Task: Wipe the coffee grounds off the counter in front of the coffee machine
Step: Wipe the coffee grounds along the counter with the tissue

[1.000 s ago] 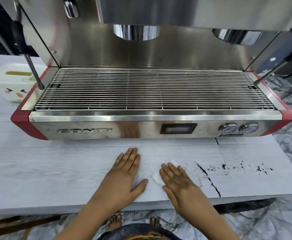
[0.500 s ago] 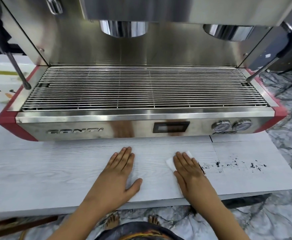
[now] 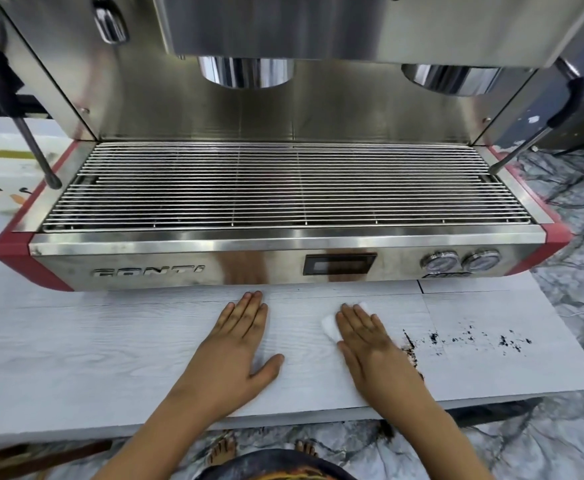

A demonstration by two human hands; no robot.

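Left hand [image 3: 238,348] flat on worktop [image 3: 75,341], lower centre, fingers extended, holding nothing. Right hand [image 3: 370,341] flat, pressing white tissue [image 3: 330,325] onto worktop. Coffee grounds [image 3: 470,339] scattered lower right, just beside right hand, below coffee machine [image 3: 283,188].

- The small white folded wipe [image 3: 328,326] lies mostly hidden under the flat right hand [image 3: 370,344]; only its left edge and one corner show.
- The dark coffee grounds [image 3: 409,348] beside that hand are partly covered by it.
- The top of the steel, red-cornered coffee machine [image 3: 283,265] is cut off by the frame.
- The white container with a cartoon face [image 3: 3,188] is blurred and part-hidden behind the machine's left steam wand [image 3: 37,154].
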